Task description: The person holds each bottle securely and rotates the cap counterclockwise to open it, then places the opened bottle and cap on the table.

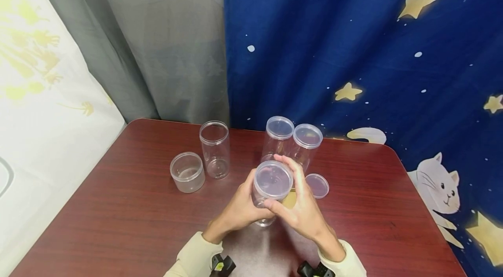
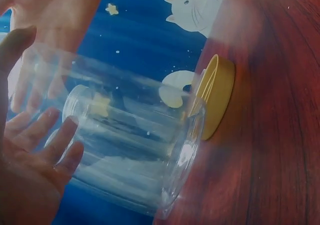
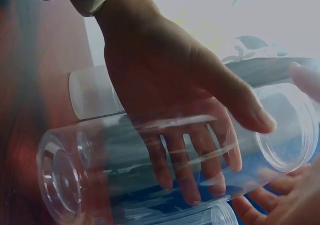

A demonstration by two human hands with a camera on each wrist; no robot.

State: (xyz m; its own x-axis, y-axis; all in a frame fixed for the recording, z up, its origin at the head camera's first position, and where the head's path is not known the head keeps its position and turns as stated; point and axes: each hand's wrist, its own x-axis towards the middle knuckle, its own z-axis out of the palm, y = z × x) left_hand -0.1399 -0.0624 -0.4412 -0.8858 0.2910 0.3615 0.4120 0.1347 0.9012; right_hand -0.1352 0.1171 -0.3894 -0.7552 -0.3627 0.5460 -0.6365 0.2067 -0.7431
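Observation:
A tall clear plastic jar [image 1: 264, 203] stands upright between both hands near the table's middle, with a translucent lid [image 1: 273, 179] on its top. My left hand [image 1: 244, 204] grips the jar's body from the left, its fingers round the wall, as the right wrist view shows through the plastic. My right hand [image 1: 301, 206] holds the jar near its top from the right, thumb in front by the lid's rim and fingers behind. Beside the jar, partly hidden by the right hand, lies a low gold round piece [image 2: 220, 97], like a lid.
Two tall lidded jars [image 1: 280, 130] stand close together behind the hands. A loose translucent lid [image 1: 317, 185] lies flat to the right. On the left are a tall jar [image 1: 215, 148] without a lid and a short wide jar [image 1: 187, 174]. Curtains [image 1: 283, 50] hang behind the table [image 1: 129, 220].

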